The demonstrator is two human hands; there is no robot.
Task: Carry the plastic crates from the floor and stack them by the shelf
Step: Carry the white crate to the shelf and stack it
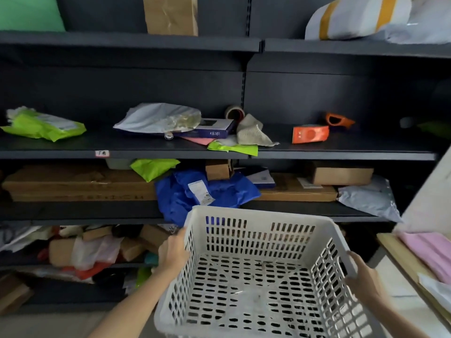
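An empty white plastic crate (258,242) with slotted walls and floor fills the lower middle of the head view, held up in front of the dark metal shelf (170,154). My left hand (172,252) grips its left rim. On the opposite side, my right hand (361,272) holds the right rim, fingers curled over the edge. The crate's open top faces me and its far wall reaches the level of the second shelf from the bottom. No other crate is visible.
The shelf boards carry green mailers (44,125), a grey parcel bag (158,118), orange packages (310,134), a blue bag (202,193) and cardboard boxes (78,184). A table edge with pink cloth (429,250) stands at the right. Light floor shows below the shelf.
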